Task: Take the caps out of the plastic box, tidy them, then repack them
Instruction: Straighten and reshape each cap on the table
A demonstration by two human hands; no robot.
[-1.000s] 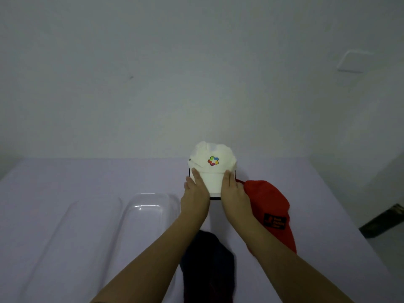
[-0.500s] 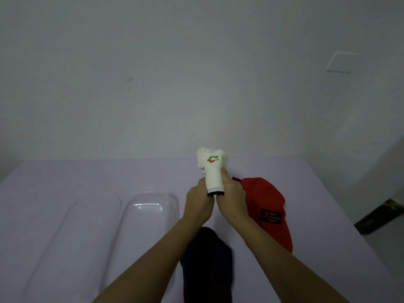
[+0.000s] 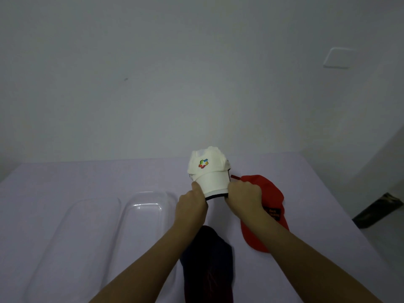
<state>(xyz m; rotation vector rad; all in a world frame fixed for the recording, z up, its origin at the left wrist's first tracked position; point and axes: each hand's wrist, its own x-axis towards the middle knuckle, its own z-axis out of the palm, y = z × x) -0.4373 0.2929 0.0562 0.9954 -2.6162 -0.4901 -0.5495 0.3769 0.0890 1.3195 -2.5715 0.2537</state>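
While the left hand and the right hand each pinch a side of its curved brim, the white cap is held just above the lilac table, crown pointing away. Its front bears a multicoloured emblem with no letters that can be made out. Right of it, partly behind the right hand, lies the red cap; its black patch carries orange writing too small to read. A dark cap lies between the forearms. The clear plastic box sits to the left, a second clear tray beside it.
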